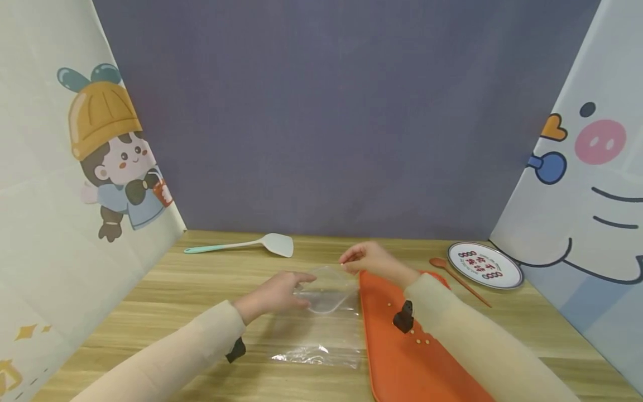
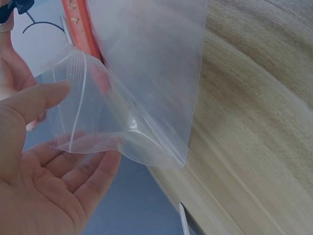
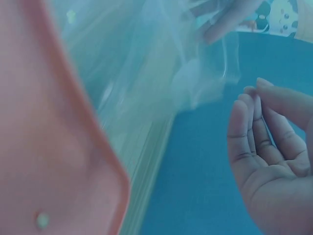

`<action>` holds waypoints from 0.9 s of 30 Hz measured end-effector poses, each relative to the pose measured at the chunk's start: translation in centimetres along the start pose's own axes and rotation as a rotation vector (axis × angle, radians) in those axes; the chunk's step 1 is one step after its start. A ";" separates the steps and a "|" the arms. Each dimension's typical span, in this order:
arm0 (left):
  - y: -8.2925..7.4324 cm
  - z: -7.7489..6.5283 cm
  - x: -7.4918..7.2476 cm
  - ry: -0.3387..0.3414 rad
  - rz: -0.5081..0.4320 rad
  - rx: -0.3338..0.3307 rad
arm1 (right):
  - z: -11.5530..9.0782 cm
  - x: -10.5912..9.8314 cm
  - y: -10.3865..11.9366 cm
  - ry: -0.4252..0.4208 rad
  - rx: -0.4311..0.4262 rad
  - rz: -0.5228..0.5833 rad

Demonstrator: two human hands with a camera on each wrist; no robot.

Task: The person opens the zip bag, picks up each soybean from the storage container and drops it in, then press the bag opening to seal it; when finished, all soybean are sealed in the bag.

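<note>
A clear zip-lock bag [image 1: 329, 287] lies partly on the wooden table, with its mouth end raised and gaping. My left hand [image 1: 281, 291] holds that end, the thumb on one side near the zip strip and the other fingers underneath. In the left wrist view, the bag [image 2: 132, 122] looks flat below the mouth. My right hand [image 1: 374, 261] is just right of the bag's mouth, apart from it. In the right wrist view, this hand [image 3: 274, 161] has curled fingers, their tips gathered against the thumb; I cannot tell whether something small is pinched there.
An orange tray [image 1: 397, 368] with several small pale beans [image 1: 419, 340] lies under my right forearm. Behind it are a wooden spoon [image 1: 462, 282] and a white patterned plate [image 1: 484, 265]. A white spatula with a mint handle [image 1: 241, 244] lies back left, near the grey back wall [image 1: 321, 139].
</note>
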State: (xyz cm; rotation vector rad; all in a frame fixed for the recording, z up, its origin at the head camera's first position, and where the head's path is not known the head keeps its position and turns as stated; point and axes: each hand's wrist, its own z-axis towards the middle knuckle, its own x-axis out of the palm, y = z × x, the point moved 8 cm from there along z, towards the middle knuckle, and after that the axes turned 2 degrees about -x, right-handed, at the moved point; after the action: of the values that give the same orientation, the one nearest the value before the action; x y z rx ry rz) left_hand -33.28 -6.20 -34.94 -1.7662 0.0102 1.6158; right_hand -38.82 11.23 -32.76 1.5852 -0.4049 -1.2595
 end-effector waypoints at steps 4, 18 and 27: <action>-0.1 0.0 0.0 0.003 -0.004 0.010 | 0.9 1.3 1.0 0.023 -0.038 0.008; -0.3 0.0 -0.3 0.007 0.005 0.016 | 1.4 2.4 1.5 0.031 -0.021 -0.009; -0.4 0.0 -0.3 0.002 -0.001 0.012 | 0.4 0.3 -0.2 -0.023 -0.003 -0.040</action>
State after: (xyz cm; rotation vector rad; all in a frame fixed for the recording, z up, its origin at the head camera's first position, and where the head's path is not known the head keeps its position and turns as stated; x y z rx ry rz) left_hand -33.15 -6.08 -34.49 -1.7577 0.0197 1.6101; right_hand -39.11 10.84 -33.07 1.5845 -0.3871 -1.3089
